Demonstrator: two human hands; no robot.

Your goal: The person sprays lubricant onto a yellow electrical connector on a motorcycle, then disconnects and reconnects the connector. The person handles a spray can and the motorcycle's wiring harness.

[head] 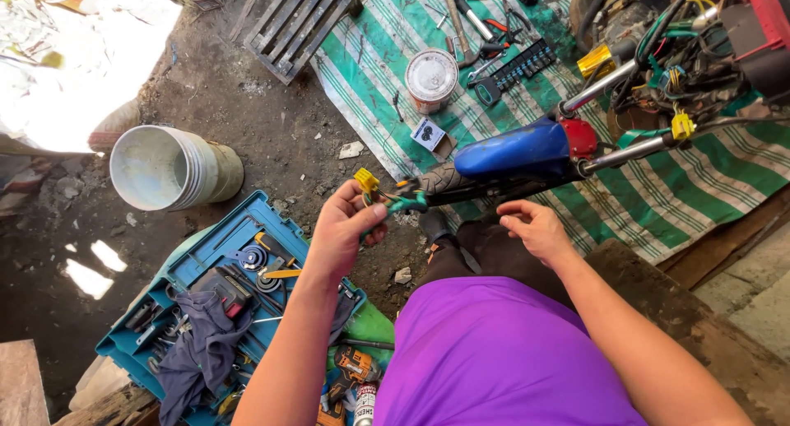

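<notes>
Purple-clad lap is filling bottom centre while left hand is pinching a green wire with yellow plug, right hand hanging loose beside the blue fender, above the toolbox at lower left.

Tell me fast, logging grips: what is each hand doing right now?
Left hand: closed on a yellow connector with green wires.
Right hand: holds nothing, fingers loosely curled.

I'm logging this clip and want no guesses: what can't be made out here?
- Head view: the green-handled tool in the left hand; its handles are hidden inside the fist.
- Right hand: curled fingers hide whether it holds anything.
- Blue tool case: a dark cloth covers part of its contents.
- Motorcycle wiring: cut off by the top-right edge.
</notes>
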